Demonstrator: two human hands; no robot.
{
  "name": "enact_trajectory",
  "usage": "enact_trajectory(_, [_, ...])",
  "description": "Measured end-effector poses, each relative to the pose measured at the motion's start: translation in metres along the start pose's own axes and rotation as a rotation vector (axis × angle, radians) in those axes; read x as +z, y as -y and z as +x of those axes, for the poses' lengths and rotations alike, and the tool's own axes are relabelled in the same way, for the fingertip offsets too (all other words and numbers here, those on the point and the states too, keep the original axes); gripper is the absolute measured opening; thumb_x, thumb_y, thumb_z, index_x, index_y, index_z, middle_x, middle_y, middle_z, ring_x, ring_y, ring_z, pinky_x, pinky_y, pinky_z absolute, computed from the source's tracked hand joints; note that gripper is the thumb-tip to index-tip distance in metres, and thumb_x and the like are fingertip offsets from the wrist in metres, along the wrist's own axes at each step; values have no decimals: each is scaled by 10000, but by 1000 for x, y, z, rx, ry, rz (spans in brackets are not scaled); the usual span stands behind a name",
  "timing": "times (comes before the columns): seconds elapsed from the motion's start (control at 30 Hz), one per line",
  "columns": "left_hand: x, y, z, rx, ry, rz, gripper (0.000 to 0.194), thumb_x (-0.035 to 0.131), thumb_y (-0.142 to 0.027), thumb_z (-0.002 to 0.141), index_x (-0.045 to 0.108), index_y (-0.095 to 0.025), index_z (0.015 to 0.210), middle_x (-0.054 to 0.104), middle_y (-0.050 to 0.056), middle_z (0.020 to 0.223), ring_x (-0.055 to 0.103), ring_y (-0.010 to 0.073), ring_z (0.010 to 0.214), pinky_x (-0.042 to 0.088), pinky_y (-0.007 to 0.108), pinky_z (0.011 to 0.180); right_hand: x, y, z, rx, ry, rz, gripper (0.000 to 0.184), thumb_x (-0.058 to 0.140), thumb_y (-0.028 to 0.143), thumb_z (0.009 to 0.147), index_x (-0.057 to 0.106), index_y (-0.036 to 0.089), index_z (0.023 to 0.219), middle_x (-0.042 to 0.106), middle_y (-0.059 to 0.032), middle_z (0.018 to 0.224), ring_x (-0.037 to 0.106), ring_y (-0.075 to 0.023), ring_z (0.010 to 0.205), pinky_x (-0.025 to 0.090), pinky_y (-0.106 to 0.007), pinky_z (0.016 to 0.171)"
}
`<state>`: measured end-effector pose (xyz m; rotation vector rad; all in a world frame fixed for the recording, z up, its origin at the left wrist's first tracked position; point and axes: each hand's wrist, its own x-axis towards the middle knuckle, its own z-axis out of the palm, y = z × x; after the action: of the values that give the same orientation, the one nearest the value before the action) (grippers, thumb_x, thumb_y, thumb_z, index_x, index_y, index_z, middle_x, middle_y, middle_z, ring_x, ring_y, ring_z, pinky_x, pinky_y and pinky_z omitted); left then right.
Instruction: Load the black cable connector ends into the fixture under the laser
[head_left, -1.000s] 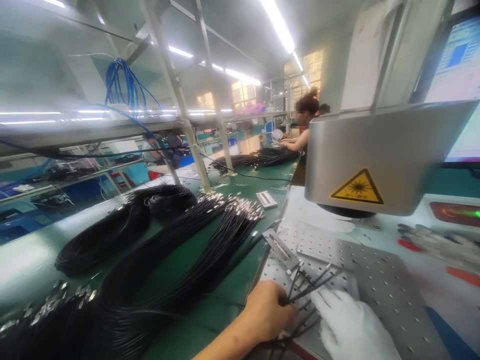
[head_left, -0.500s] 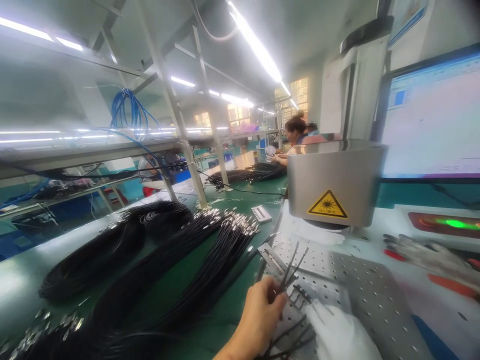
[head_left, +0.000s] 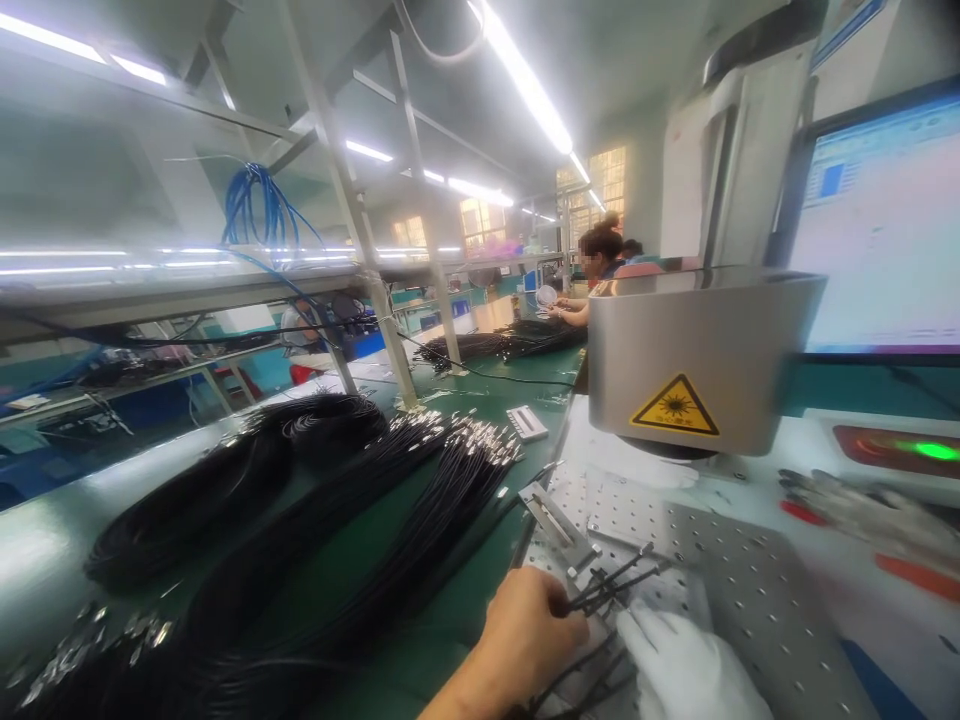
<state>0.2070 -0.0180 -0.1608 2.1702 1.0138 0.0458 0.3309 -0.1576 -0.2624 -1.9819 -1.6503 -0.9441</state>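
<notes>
My bare left hand [head_left: 529, 630] is closed, thumb and fingers pinched round a few thin black cables [head_left: 619, 578]. Their ends point right, across the perforated metal plate. Close beside it, my right hand [head_left: 686, 660], in a white glove, has its fingers drawn together at the black cables; blur partly hides its fingertips. More dark cable lengths [head_left: 581, 685] run below and between both hands. Just beyond my left hand, a slotted metal fixture [head_left: 553, 520] lies at the plate's left edge.
Large bundles of black cables with silvery ends [head_left: 420, 510] cover the green bench at left. A metal machine head with a yellow warning triangle [head_left: 675, 405] overhangs the perforated plate [head_left: 757, 580]. Gloves [head_left: 862, 510] and a monitor [head_left: 885, 230] are at right. A co-worker [head_left: 600, 250] sits beyond.
The cables in my left hand have swung from pointing steeply upward to lying more level toward the right. My hands have shifted slightly, and the view has turned a little to the left.
</notes>
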Motion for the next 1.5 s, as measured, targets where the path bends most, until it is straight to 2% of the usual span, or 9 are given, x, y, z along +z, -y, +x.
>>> enact_trajectory(0.1, [-7, -1, -3, 6, 27, 35, 235, 554, -238, 614, 381, -205, 459, 273, -53, 484, 289, 106, 529, 208, 299, 521, 2, 0, -1, -17, 8, -10, 411, 461, 41, 691, 667, 142, 1033, 671, -57, 1022, 604, -196, 862, 463, -301, 663])
enact_trajectory(0.27, [-15, 0, -3, -26, 162, -28, 94, 575, -275, 614, 591, -219, 539, 405, -45, 488, 391, 123, 517, 252, 282, 485, 0, -1, -2, -37, 48, -18, 416, 457, 47, 701, 669, 131, 1049, 667, -55, 1030, 603, -199, 866, 464, -312, 655])
enact_trajectory(0.47, [-12, 0, 0, 3, 135, 116, 143, 553, -230, 629, 545, -221, 487, 361, -42, 453, 353, 123, 493, 222, 301, 485, -1, -1, -4, -20, 91, 19, 426, 425, 52, 745, 676, 150, 1075, 650, -49, 1124, 598, -197, 892, 471, -325, 643])
enact_trajectory(0.67, [-9, 4, 4, -38, 184, 76, 174, 586, -268, 636, 523, -215, 483, 318, -54, 448, 343, 113, 488, 242, 292, 484, 3, -6, -7, 9, 91, 56, 472, 406, 60, 765, 660, 181, 1144, 643, -36, 1138, 602, -214, 920, 507, -335, 701])
enact_trajectory(0.9, [-11, 10, 9, -60, 277, -41, 124, 584, -279, 619, 680, -201, 611, 413, -65, 445, 355, 100, 467, 243, 280, 446, -2, -9, 3, -33, 237, 65, 559, 429, 87, 695, 636, 192, 1204, 642, -39, 1096, 589, -239, 862, 541, -362, 675])
enact_trajectory(1.07, [-13, 10, 10, -47, 290, -27, 143, 578, -301, 640, 651, -195, 578, 393, -67, 420, 322, 93, 436, 219, 279, 423, -5, -6, 6, -9, 251, 65, 550, 439, 98, 687, 651, 192, 1185, 631, -48, 1120, 583, -236, 851, 534, -365, 653])
enact_trajectory(1.2, [-7, 17, 14, -40, 304, -17, 160, 552, -320, 643, 637, -190, 602, 445, -52, 472, 390, 109, 478, 259, 275, 447, -11, -5, 11, 17, 301, 88, 556, 417, 88, 700, 660, 197, 1188, 636, -30, 1129, 579, -226, 863, 539, -373, 666])
enact_trajectory(1.37, [-2, 16, 17, 101, 186, 36, 192, 548, -289, 662, 430, -196, 542, 334, -65, 537, 327, 90, 554, 224, 273, 490, -15, -7, 14, -19, 286, 85, 567, 408, 91, 696, 667, 170, 1194, 609, -15, 1249, 570, -216, 954, 526, -368, 713])
enact_trajectory(1.5, [-4, 9, 18, 68, 244, -18, 149, 553, -281, 665, 479, -195, 568, 364, -63, 553, 346, 93, 566, 229, 270, 494, -14, -7, 12, -41, 288, 94, 582, 421, 108, 691, 657, 162, 1221, 622, -12, 1228, 560, -221, 967, 494, -367, 690])
